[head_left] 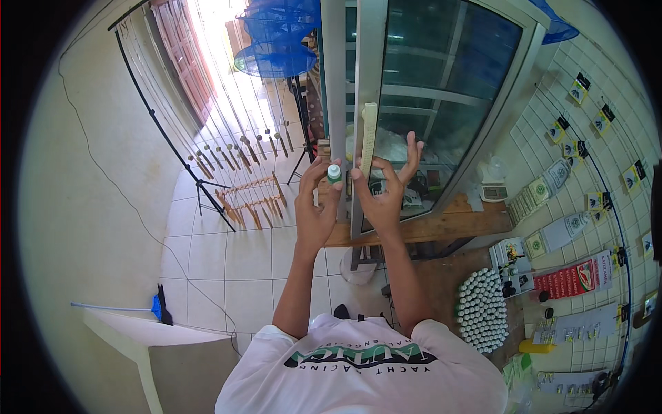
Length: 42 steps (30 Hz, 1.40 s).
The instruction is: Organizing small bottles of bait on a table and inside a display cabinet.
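My left hand (314,212) is closed around a small bottle (334,175) with a white cap and a green label, held upright between thumb and fingers. Close beside it, my right hand (383,199) pinches the lower end of a long pale-yellow strip (369,134) with rows of fine marks, perhaps a label strip. The strip stands nearly upright, apart from the bottle. Some fingers of the right hand stretch up and away from it. Both hands are in front of a glass-fronted cabinet (441,62).
The cabinet stands over a wooden bench (441,228) bearing a small scale (493,192). At right, many white-capped bottles (483,310) stand packed together below a tiled wall with hanging packets (579,86). A rack of hanging wooden-handled pieces (241,155) and blue nets (276,58) are at far left.
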{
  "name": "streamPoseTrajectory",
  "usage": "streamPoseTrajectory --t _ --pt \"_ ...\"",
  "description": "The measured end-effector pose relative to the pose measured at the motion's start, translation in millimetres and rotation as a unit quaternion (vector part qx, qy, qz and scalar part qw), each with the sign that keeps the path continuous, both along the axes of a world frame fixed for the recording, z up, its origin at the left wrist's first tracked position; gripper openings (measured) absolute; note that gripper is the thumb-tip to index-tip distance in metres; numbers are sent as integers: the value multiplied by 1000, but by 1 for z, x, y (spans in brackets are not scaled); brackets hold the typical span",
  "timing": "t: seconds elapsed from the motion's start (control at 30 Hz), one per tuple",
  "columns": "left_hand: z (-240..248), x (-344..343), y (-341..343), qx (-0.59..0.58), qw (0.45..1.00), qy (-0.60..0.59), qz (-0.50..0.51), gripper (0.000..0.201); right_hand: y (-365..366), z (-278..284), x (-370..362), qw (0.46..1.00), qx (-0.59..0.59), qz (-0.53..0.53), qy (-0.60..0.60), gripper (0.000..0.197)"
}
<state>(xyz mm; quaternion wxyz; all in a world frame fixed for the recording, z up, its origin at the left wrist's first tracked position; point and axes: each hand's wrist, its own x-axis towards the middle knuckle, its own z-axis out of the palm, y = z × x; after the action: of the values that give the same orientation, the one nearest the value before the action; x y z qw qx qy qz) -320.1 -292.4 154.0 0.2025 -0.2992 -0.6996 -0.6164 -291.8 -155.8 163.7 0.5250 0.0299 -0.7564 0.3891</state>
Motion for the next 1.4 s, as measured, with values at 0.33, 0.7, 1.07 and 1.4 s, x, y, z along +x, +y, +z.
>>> streamPoseTrajectory --t 0.33,0.7,1.07,1.4 --pt "5 105 12 63 996 -68 -14 38 -3 11 94 994 51 -94 20 35" --pt "-2 240 36 -31 997 19 64 40 46 4 250 951 143 -272 13 53" --pt "-1 285 60 -25 999 -38 -1 36 99 -2 310 942 244 -152 -171 48" --pt "-5 288 70 -21 999 -32 13 36 117 -6 314 927 277 -148 -205 49"
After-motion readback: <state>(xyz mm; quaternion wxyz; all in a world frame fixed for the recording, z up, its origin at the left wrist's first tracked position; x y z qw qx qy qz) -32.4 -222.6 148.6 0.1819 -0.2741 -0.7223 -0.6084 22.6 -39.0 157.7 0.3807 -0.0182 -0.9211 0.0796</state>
